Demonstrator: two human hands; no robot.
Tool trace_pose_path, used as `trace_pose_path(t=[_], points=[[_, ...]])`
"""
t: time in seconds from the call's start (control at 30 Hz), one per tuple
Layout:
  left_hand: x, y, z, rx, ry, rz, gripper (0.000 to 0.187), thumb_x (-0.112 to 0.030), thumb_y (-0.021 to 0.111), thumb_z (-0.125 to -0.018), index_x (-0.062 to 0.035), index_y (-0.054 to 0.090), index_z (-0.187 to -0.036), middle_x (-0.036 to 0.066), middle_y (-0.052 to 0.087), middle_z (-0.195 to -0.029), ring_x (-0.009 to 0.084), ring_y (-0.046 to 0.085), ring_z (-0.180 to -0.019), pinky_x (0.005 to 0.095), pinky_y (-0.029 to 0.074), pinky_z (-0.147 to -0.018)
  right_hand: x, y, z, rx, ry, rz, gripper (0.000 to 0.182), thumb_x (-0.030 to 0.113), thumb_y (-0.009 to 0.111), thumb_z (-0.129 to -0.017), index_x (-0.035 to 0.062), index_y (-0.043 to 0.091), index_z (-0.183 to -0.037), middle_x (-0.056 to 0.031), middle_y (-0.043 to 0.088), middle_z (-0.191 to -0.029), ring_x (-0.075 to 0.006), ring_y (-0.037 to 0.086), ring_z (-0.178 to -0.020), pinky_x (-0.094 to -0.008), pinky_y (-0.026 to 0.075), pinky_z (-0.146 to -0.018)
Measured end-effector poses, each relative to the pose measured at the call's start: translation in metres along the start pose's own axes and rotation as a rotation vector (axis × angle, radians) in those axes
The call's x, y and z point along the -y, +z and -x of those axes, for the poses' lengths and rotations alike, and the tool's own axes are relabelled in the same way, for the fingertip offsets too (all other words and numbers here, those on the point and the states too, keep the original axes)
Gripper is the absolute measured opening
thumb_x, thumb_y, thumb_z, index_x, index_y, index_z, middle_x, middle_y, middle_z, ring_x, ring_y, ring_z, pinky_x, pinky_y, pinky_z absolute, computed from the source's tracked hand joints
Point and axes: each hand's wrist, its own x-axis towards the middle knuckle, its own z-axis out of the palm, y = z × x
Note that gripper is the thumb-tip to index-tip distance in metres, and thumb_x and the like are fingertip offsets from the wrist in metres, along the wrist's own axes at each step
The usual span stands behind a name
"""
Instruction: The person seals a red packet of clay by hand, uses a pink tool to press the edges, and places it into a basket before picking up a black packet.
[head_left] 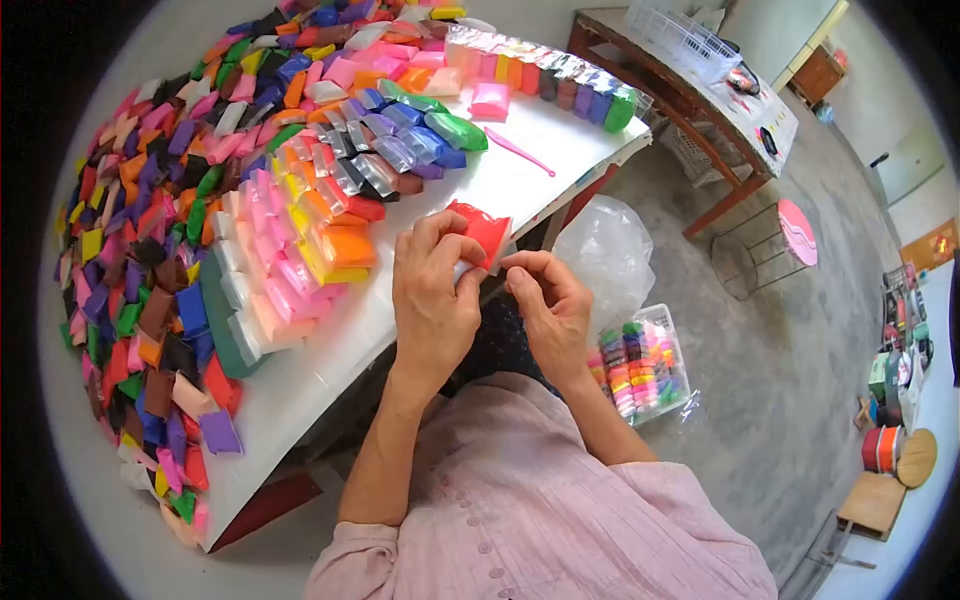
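Observation:
My left hand is closed on a red modelling clay packet wrapped in clear plastic, above the table's front edge. The fingers of my right hand are pinched together just beside its lower right side. Whatever lies between those fingertips is too small to make out. Rows of coloured clay packets sit on the table left of my hands, from white and pink to orange, black and blue. A pink plastic tool and a single pink packet lie beyond them.
A large heap of loose packets covers the white table's far left side. More stand in a row along the back. Below right are a clear plastic bag and a packed white basket. A stool stands farther right.

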Motion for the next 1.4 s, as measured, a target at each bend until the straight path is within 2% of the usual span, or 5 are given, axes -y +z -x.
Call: trace_pose_path(t=[0.17, 0.37, 0.47, 1.17, 1.4], points=[[0.001, -0.002, 0.0, 0.011, -0.015, -0.016, 0.019, 0.003, 0.072, -0.072, -0.004, 0.06, -0.086, 0.009, 0.058, -0.113, 0.031, 0.053, -0.107, 0.0402, 0.042, -0.092, -0.008, 0.006, -0.004, -0.043, -0.037, -0.049, 0.015, 0.012, 0.06, -0.096, 0.0003, 0.066, -0.103, 0.0017, 0.062, -0.08, -0.0006, 0.048, -0.064, -0.0172, 0.037, -0.055], [-0.001, -0.002, 0.0, 0.018, -0.024, -0.027, 0.019, 0.002, 0.072, -0.072, -0.0043, 0.061, -0.086, 0.009, 0.058, -0.113, 0.0309, 0.053, -0.108, 0.0405, 0.042, -0.093, -0.013, 0.005, -0.005, -0.076, -0.026, -0.097, 0.016, 0.012, 0.059, -0.097, -0.0007, 0.066, -0.103, 0.0003, 0.062, -0.079, -0.0016, 0.047, -0.061, -0.0177, 0.037, -0.054], [0.0, -0.002, 0.0, 0.016, -0.02, -0.026, 0.019, 0.001, 0.072, -0.072, -0.0042, 0.061, -0.086, 0.009, 0.058, -0.113, 0.0309, 0.053, -0.108, 0.0406, 0.042, -0.093, -0.008, 0.003, -0.004, -0.04, 0.013, -0.079, 0.017, 0.012, 0.056, -0.097, -0.0027, 0.064, -0.102, -0.0033, 0.065, -0.087, -0.008, 0.059, -0.079, -0.0232, 0.049, -0.072], [-0.003, -0.002, 0.0, 0.023, -0.022, -0.026, 0.02, 0.001, 0.072, -0.07, -0.0037, 0.061, -0.086, 0.01, 0.058, -0.114, 0.0313, 0.052, -0.109, 0.0409, 0.042, -0.094, -0.014, 0.01, -0.019, -0.041, 0.046, -0.045, 0.015, 0.012, 0.069, -0.09, -0.0021, 0.065, -0.086, 0.0025, 0.062, -0.074, -0.0027, 0.052, -0.065, -0.0196, 0.042, -0.057], [-0.004, -0.002, -0.001, 0.032, 0.018, -0.086, 0.021, 0.0, 0.074, -0.068, -0.0043, 0.06, -0.084, 0.011, 0.057, -0.115, 0.0317, 0.052, -0.108, 0.0402, 0.041, -0.093, -0.014, 0.006, -0.025, 0.059, 0.195, -0.234, 0.013, 0.012, 0.067, -0.088, 0.0004, 0.065, -0.084, 0.0012, 0.062, -0.073, -0.0018, 0.05, -0.061, -0.0186, 0.038, -0.052]])
